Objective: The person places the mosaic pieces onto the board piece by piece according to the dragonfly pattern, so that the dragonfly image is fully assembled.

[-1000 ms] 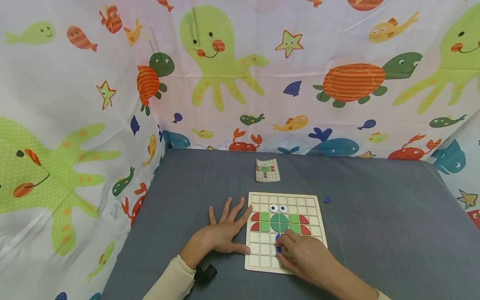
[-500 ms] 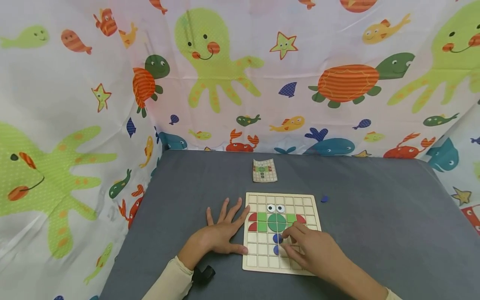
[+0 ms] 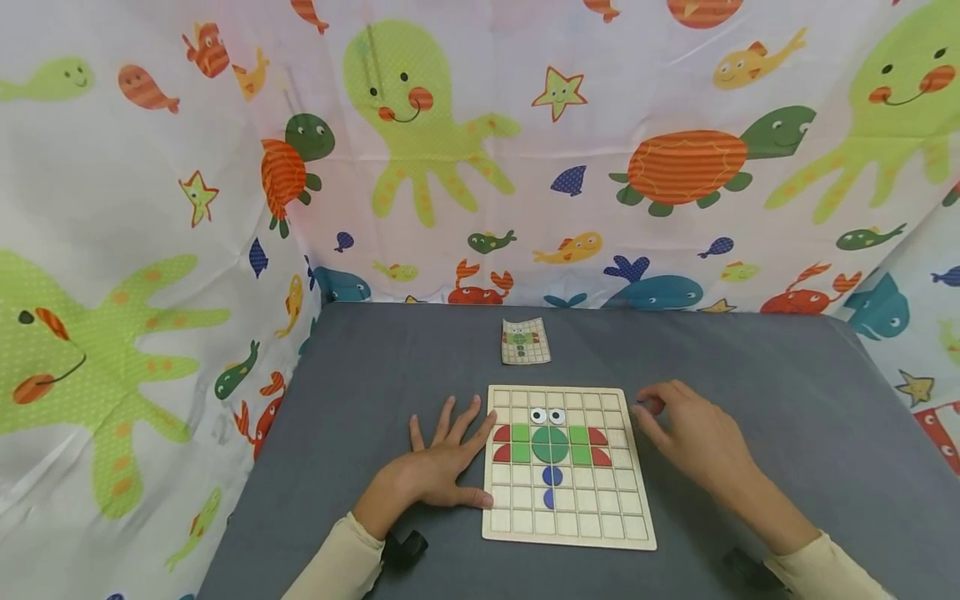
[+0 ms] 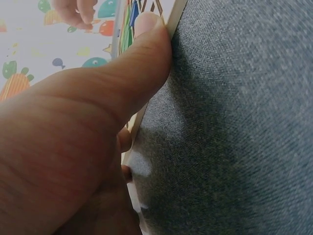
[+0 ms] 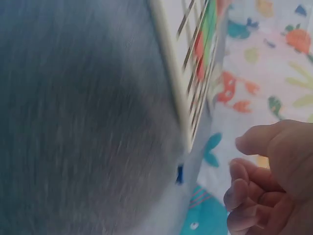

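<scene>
A wooden grid board [image 3: 611, 502] lies on the grey cloth, bearing a figure of flat pieces: two eye pieces [image 3: 537, 416], green squares [image 3: 581, 454], red rounded pieces [image 3: 501, 452], a green circle [image 3: 550, 445] and a blue circle [image 3: 552, 476]. Below that circle sits a blue half-round piece [image 3: 549, 498]. My left hand [image 3: 438, 471] rests with spread fingers along the board's left edge, thumb [image 4: 151, 41] on the rim. My right hand [image 3: 701, 437] hovers off the board's upper right, thumb and forefinger apart, close to a loose blue piece [image 5: 180, 174] on the cloth.
Behind the board lies a small pattern card [image 3: 526, 342] with a similar printed figure. A curtain with sea animals [image 3: 570, 183] stands behind the table and along its sides. A dark strap [image 3: 405, 550] shows at my left wrist.
My right hand has left the blue pieces on the board and moved right and away from me, to the loose blue piece. My left hand keeps its place at the board's edge.
</scene>
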`<move>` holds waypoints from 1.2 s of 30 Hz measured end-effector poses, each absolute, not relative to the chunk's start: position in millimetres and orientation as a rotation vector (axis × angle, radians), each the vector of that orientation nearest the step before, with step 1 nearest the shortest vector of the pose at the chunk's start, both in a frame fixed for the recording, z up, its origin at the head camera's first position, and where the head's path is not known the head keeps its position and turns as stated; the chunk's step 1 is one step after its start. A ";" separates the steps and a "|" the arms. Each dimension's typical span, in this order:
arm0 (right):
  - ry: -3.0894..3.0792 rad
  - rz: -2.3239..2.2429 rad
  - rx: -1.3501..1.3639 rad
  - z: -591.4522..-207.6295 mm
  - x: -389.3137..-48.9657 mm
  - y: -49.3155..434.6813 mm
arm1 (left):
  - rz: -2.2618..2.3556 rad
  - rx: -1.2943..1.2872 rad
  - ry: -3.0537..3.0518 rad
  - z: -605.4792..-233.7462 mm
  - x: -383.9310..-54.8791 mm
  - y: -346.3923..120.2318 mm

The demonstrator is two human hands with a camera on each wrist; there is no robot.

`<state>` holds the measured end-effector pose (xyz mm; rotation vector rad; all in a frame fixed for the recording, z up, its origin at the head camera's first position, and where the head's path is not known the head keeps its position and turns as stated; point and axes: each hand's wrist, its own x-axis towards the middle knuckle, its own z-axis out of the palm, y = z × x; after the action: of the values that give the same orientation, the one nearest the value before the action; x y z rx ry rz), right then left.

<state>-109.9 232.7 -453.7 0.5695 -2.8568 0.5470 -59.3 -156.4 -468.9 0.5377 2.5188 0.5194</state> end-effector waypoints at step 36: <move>-2.935 0.362 0.521 -486.5 -160.2 248.7 | 0.549 0.543 2.518 -475.3 -60.0 -158.1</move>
<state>-160.2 248.7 -486.5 0.5213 -2.9351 0.3624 -60.0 -158.1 -475.3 0.5433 2.5181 0.5489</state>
